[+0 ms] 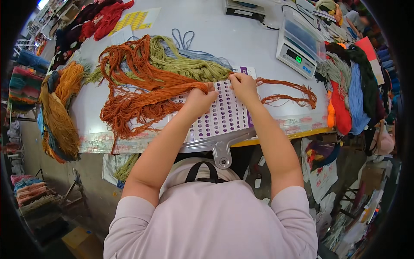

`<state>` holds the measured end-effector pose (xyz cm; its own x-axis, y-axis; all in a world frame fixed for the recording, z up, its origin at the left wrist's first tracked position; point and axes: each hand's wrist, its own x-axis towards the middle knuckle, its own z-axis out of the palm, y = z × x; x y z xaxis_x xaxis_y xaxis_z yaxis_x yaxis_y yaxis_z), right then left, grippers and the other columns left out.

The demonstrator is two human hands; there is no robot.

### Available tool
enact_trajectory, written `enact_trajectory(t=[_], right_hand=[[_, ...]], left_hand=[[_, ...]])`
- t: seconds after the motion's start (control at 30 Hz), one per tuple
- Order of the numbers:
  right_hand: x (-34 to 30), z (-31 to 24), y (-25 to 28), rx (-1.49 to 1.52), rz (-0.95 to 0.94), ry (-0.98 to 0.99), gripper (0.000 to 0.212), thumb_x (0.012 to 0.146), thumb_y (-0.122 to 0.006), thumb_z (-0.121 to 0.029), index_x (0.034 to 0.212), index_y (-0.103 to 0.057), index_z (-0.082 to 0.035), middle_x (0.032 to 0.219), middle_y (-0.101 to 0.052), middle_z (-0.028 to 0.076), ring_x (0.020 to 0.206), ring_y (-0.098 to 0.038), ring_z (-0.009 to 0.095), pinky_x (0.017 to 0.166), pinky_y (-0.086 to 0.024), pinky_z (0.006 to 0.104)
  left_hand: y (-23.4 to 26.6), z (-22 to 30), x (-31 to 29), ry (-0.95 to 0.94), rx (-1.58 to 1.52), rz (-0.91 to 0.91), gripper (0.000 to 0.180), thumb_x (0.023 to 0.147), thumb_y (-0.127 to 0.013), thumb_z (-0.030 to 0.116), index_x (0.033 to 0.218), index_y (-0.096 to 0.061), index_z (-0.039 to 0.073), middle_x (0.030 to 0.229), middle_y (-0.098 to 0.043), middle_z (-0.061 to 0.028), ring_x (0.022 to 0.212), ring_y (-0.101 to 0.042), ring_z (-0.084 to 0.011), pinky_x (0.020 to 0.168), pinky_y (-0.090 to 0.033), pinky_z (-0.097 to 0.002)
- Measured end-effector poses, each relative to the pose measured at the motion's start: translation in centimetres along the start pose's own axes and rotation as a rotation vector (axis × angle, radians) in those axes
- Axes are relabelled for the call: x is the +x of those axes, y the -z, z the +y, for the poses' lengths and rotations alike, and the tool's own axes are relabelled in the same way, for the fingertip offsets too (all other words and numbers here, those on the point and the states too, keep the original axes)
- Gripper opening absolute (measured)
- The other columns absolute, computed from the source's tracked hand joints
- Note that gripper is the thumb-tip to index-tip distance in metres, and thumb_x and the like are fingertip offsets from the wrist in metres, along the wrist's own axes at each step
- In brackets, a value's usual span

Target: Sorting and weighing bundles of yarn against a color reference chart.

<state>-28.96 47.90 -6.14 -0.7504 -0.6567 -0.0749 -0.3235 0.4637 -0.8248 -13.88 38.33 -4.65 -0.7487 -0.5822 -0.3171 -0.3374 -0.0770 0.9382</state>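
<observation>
A large bundle of rust-orange yarn (129, 86) spreads over the left half of the table. My left hand (201, 102) is closed round the strands at its right end. My right hand (244, 89) pinches the yarn a short way to the right, and a thin loop of the same yarn (289, 83) trails out past it. Under both hands lies a white card with rows of holes (222, 113) and purple markings. A grey metal clip (219, 149) grips the card's near edge. Olive-green yarn (181, 62) lies just beyond the rust bundle, with blue-grey yarn (185, 39) behind it.
A digital scale (297, 56) stands at the right, and another scale (245, 9) at the far edge. Coloured skeins (358, 99) hang over the table's right end. Brown and orange skeins (60, 112) hang at the left. Red yarn (103, 19) lies at the far left.
</observation>
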Motion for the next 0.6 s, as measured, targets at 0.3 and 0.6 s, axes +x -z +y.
enact_trajectory(t=[0.3, 0.6], right_hand=[[-1.8, -0.2, -1.7, 0.155, 0.060, 0.006, 0.019, 0.078, -0.066, -0.023, 0.082, -0.070, -0.005, 0.070, -0.067, 0.005, 0.063, -0.063, 0.016, 0.060, -0.047, 0.0296], [-3.2, 0.3, -2.6, -0.045, 0.228, 0.267, 0.015, 0.078, -0.064, -0.019, 0.084, -0.070, -0.007, 0.087, -0.067, 0.005, 0.071, -0.064, 0.022, 0.062, -0.049, 0.0317]], left_hand=[[-0.5, -0.2, 3.1, -0.071, 0.401, -0.019, 0.022, 0.083, -0.058, 0.017, 0.092, -0.062, -0.002, 0.067, -0.059, -0.0037, 0.054, -0.053, -0.0123, 0.048, -0.042, -0.0255], [-0.9, -0.1, 4.2, 0.092, 0.075, 0.027, 0.018, 0.080, -0.062, 0.014, 0.069, -0.063, 0.000, 0.056, -0.055, -0.0035, 0.037, -0.042, -0.0114, 0.036, -0.033, -0.0271]])
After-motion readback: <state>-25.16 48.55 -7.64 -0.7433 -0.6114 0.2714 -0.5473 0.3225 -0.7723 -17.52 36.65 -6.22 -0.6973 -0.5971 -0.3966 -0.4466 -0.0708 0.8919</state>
